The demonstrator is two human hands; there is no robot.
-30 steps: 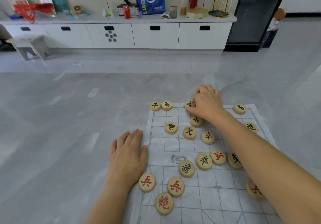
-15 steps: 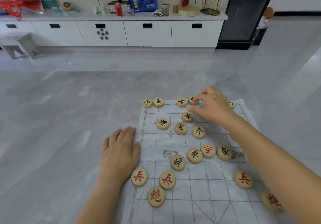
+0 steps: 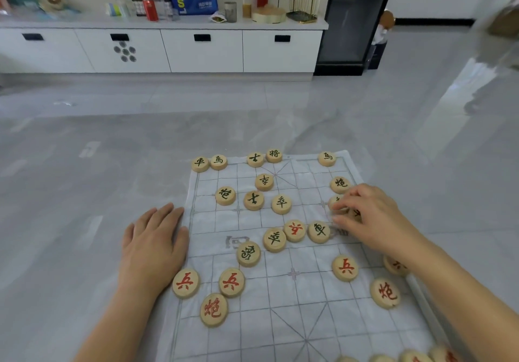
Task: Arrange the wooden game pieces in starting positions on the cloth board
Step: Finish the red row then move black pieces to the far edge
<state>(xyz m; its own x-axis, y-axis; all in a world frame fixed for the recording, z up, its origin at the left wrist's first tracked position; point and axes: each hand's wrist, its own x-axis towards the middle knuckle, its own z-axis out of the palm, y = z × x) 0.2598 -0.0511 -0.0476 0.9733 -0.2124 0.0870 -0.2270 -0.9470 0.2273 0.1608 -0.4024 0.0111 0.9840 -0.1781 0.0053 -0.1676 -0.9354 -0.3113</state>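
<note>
A black-marked piece (image 3: 337, 203) at the cloth board's (image 3: 309, 319) three o'clock edge is pinched by the right hand (image 3: 368, 218); it should be lifted clear of neighbours. The left hand (image 3: 154, 245) lies flat, fingers released.

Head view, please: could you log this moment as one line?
left hand: flat beside cloth board | right hand: fingers on black piece | setup: unfinished

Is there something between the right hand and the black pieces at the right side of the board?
Nothing visible. The right hand is already on the black pieces at the right side of the cloth board, with the fingers partly covering them. The left hand lies flat at the board's left edge, away from them.
</note>
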